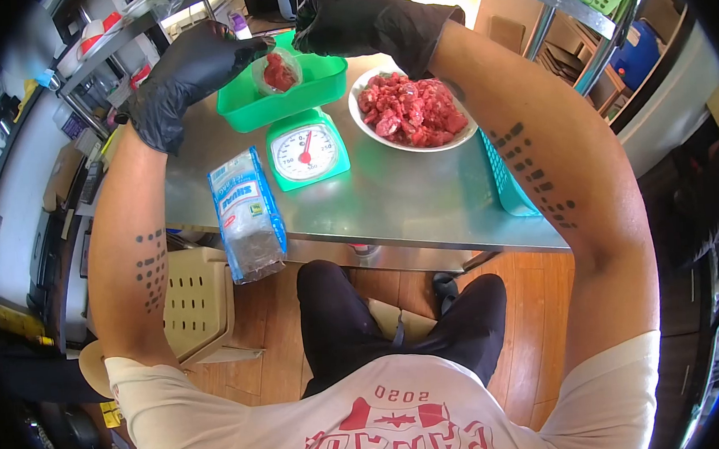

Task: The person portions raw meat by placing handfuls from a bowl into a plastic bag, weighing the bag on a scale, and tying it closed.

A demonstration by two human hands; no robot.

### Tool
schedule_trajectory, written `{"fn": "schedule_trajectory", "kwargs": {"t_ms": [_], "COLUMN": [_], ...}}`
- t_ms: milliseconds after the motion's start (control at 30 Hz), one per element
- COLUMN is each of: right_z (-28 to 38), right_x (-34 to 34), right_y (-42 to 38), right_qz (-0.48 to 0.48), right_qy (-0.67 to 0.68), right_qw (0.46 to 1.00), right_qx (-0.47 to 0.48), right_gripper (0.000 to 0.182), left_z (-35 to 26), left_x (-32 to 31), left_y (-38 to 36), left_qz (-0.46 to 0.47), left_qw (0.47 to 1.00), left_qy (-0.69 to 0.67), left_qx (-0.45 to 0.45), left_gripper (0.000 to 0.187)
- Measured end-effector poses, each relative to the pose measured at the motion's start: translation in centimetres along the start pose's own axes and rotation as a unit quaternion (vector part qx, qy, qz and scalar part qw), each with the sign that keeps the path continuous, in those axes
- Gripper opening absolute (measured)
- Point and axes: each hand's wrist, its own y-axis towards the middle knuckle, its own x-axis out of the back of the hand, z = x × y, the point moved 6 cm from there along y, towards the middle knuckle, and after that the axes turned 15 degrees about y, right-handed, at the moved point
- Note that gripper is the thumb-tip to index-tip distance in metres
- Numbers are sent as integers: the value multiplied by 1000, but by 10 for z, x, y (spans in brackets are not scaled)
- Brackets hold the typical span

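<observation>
Grip: the left black-gloved hand (197, 69) has its fingers drawn together and appears to pinch the upper rim of a clear plastic bag of red meat (280, 73). The right black-gloved hand (354, 25) is curled just beside the bag's top; whether it has hold of any film cannot be told.

Location: the bag is over or in the green rectangular plastic tray (285, 111) of a green dial scale (308, 154), in the left half of the brushed-steel tabletop (367, 207), toward its far edge. Contact with the tray floor cannot be confirmed.

Risks: thin film could slip or tear if gloves are wet or pull unevenly, spilling meat. A hand pressing on the tray would falsify the reading. The right wrist is near the far rim of the white round bowl of red meat pieces (414, 112); a careless withdrawal could knock it. The blue-and-white plastic packet (247, 216) overhangs the tabletop's near edge at left and could fall if nudged.

Clearances: little room shows between tray and bowl. Bare steel lies between the bowl and the near edge, bounded at right by a teal perforated plastic basket (508, 182).
</observation>
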Motion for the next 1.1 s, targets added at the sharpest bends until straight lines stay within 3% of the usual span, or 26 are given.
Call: {"fn": "schedule_trajectory", "kwargs": {"t_ms": [33, 100, 333, 433, 500, 600, 667, 700, 733, 767, 800, 833, 900, 967, 1000, 1033, 1067, 1100], "right_z": [-1, -2, 14, 22, 24, 20, 19, 14, 6, 4, 22, 15, 19, 17, 19, 32, 44, 47], "right_x": [-1, -3, -10, -15, -20, -26, -26, -20, -12, -5, 7, 22, 36, 47, 49, 55, 64, 72], "right_y": [0, 1, -2, -5, -5, 2, 7, 15, 25, 34, 31, 25, 16, 13, 0, -13, -28, -37], "right_qz": [0, -6, 46, 86, 88, 86, 93, 58, 23, 4, -15, -16, -8, -52, -75, -76, -78, -80], "right_qy": [0, -11, -65, -58, -87, -96, -105, -65, -25, -30, -42, 56, -5, 208, 325, 323, 316, 308], "right_qw": [1000, 1000, 992, 988, 987, 988, 988, 992, 994, 999, 997, 998, 1000, 977, 938, 938, 938, 938], "right_qx": [0, -6, -95, -111, -103, -88, -67, -86, -104, -17, 69, -37, 2, -17, -98, -98, -119, -140], "right_gripper": [26, 28, 35, 33, 30, 28, 27, 26, 25, 25, 26, 27, 29, 24, 25, 25, 24, 27], "left_z": [-2, -17, -19, -25, -21, -15, -25, -18, -4, 9, 8, 3, -10, -8, -15, -21, -17, -23], "left_x": [2, 13, 3, -2, -6, -13, -3, -2, -2, -1, 6, 11, 27, 28, 29, 30, 16, 5], "left_y": [0, -10, -12, -14, -11, -9, -10, -7, 1, 4, -3, -11, -26, -16, -14, -11, -2, 2], "left_qz": [0, 73, -15, 65, 44, 94, -14, -15, 12, 39, 59, 56, -15, 4, 22, 41, 145, 144], "left_qw": [1000, 990, 988, 992, 992, 992, 984, 984, 997, 999, 986, 986, 906, 890, 871, 850, 770, 770], "left_qy": [0, 69, 136, 76, 88, 61, 156, 157, 72, -14, -156, -155, -421, -451, -488, -524, -621, -620], "left_qx": [0, 98, 65, 82, 73, 59, -81, -78, -28, 22, 23, 24, 41, 70, 49, 28, -33, -39], "left_gripper": [44, 49, 51, 42, 36, 31, 23, 23, 21, 18, 35, 35, 38, 40, 41, 42, 42, 42]}}
